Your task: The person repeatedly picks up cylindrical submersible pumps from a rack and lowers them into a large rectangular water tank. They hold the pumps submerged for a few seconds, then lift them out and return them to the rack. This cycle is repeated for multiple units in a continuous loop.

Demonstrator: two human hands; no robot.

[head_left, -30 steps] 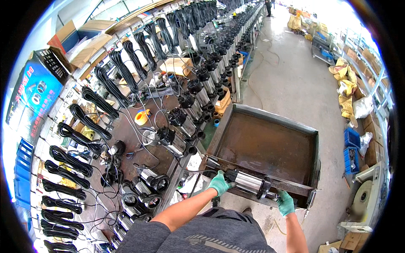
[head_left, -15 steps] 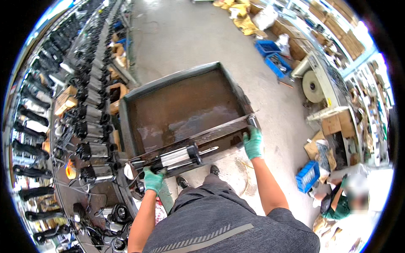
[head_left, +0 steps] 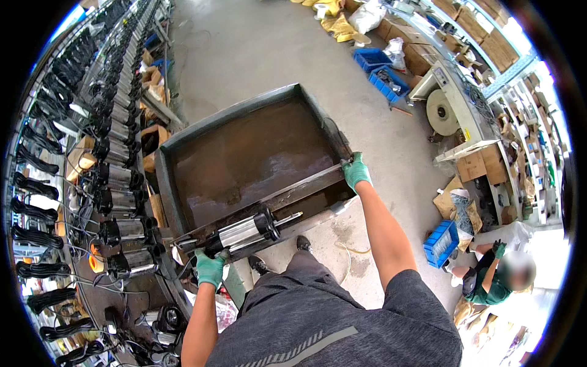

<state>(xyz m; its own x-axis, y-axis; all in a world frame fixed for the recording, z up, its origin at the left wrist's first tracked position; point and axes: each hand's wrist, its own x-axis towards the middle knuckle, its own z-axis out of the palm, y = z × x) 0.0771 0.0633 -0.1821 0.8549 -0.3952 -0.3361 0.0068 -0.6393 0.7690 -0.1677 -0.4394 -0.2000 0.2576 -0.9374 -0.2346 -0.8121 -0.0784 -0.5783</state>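
Note:
An electric motor (head_left: 244,231) with a ribbed silver body, black ends and a thin shaft pointing right lies across the near ledge of a wide metal tank (head_left: 229,113). Murky brown liquid (head_left: 257,153) fills the tank behind a dark crossbar (head_left: 299,192). My left hand (head_left: 209,268), in a green glove, is closed around the motor's black left end. At the tank's right corner, my right hand (head_left: 355,173), also gloved in green, has its fingers curled over the end of the crossbar. Whatever lies under those fingers is hidden.
Rows of similar motors (head_left: 119,177) with coiled black cables (head_left: 38,235) line the bench at left. Blue crates (head_left: 441,243), a cream machine with a round reel (head_left: 443,112) and shelves stand at right. A seated co-worker (head_left: 492,278) in green is at lower right.
My right hand has moved away from me along the tank's right side to the corner. My left hand stays at the motor's end. The whole view has shifted slightly.

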